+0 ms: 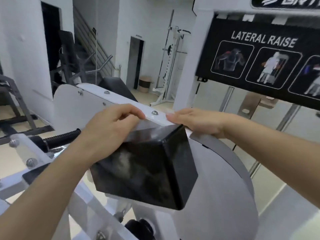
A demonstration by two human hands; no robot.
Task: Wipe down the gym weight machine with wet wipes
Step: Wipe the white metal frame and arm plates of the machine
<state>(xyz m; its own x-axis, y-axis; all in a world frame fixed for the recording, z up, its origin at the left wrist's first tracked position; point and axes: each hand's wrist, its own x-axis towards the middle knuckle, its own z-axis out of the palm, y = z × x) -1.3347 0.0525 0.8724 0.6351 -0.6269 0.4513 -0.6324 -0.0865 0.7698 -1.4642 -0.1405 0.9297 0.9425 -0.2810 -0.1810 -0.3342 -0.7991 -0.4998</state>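
Our left hand (110, 125) curls, pinching what seems to be the wet wipe (152, 122) on the machine's white arm (97, 94), at twelve o'clock of the black pad (147, 167). Our right hand (195, 122) rests at the wipe's three o'clock, its grip unclear. The wipe seems thin, limp and slick, so we'd pinch its edges.

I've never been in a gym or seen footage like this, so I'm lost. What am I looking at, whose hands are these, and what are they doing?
This one picture comes from a camera worn on a person's head, looking down at their own arms. The white bar belongs to a weight machine; the sign reads LATERAL RAISE. A black pad sits below the bar. The left hand curls onto what looks like a pale wipe draped over the bar's edge, while the right hand lies flat beside it.
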